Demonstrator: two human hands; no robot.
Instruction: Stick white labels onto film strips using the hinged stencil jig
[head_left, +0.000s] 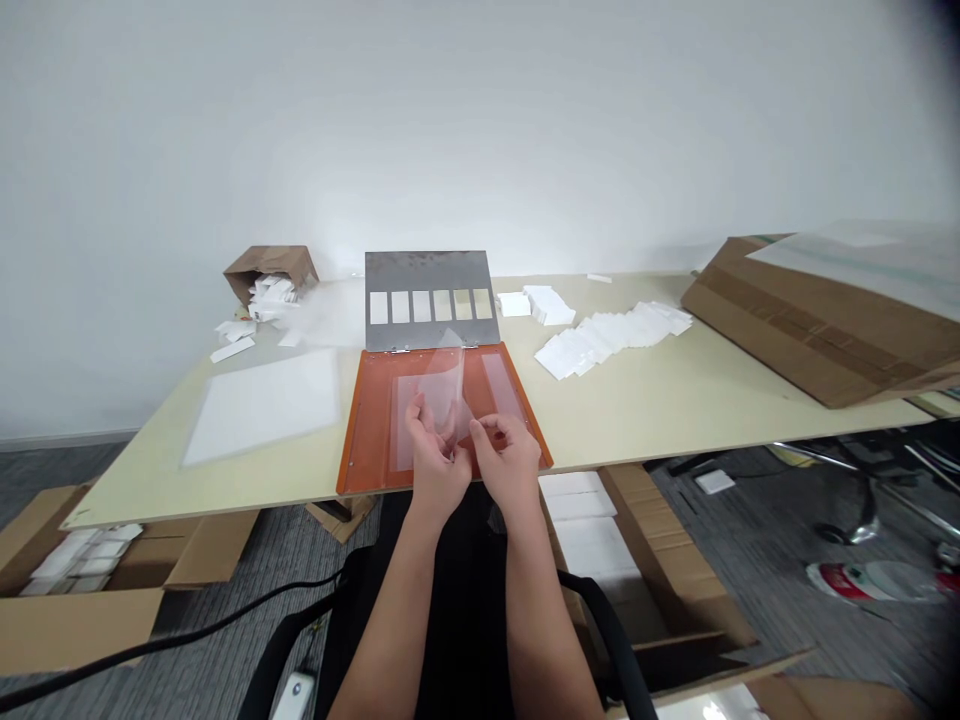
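Above an orange board (370, 415), a thin see-through plastic film (450, 365) stands raised and bent between my hands. My left hand (437, 455) has curled fingers around the lower left part of the film. With thumb and fingertips, my right hand (508, 458) pinches its lower right edge. Under the hands a pale translucent sheet lies on the board, partly hidden. A narrow pale strip (502, 385) runs along the board's right side. Hinged to the board's far edge, a grey plate (427, 270) with a row of several rectangular windows leans up.
White cards lie fanned (611, 335) on the table (622, 420), right of the board, beside small white stacks (547, 305). A stack of translucent sheets (262, 405) lies left. Cardboard boxes stand at the back left (289, 262) and right (825, 320); others sit on the floor.
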